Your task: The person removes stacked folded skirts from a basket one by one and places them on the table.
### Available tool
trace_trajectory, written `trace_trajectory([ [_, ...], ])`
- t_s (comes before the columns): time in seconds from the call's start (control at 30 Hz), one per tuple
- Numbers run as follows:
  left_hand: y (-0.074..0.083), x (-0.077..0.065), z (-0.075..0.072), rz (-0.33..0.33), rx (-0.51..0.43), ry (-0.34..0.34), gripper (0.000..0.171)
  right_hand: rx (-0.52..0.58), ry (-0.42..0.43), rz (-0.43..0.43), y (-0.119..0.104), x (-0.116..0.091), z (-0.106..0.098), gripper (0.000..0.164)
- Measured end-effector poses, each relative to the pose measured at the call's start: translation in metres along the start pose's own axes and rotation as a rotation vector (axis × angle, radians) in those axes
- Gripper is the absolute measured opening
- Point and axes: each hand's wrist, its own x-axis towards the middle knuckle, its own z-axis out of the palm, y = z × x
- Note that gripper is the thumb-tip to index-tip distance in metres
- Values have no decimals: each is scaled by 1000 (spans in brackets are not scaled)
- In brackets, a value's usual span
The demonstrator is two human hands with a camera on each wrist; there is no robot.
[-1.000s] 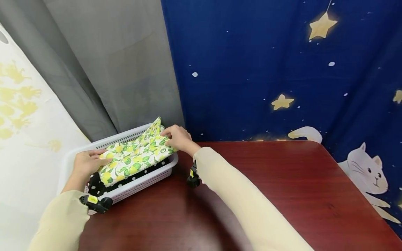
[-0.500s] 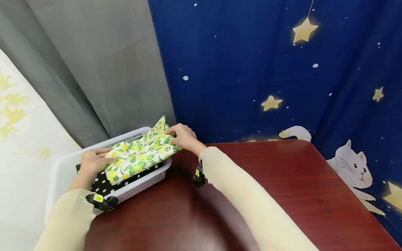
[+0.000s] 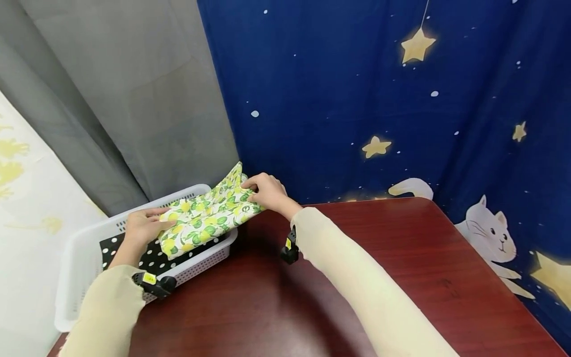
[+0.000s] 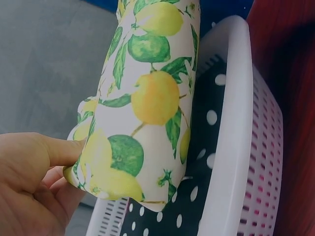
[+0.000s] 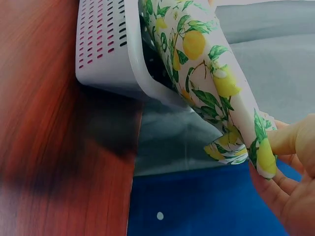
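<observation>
Here's your lemon-print cloth (image 3: 206,224) over the basket (image 3: 207,262), left grip (image 3: 143,229) and right grip (image 3: 268,192) pinching opposite ends; looks light, soft, probably floppy, so hold through all its layers.

On tabletop (image 3: 357,277), left: we list one basket (image 3: 202,264); in it, lower cloth (image 3: 151,259); over that, upper cloth (image 3: 209,220), between left hand (image 3: 142,228) and right hand (image 3: 269,192); behind, curtains (image 3: 312,99).
</observation>
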Motion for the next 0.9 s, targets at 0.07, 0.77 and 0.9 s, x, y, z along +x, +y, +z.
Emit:
trace_trajectory([
  [0.07,-2,4,2,-1,-4,-17,57,-4,8,-1,3,-1,-2,36],
  [0.77,33,-5,35,46,5,-54,50,10,66,33,27,-18,-31,34],
  [0.9,37,-5,42,57,-11,-49,48,19,67,42,31,-22,-35,32],
])
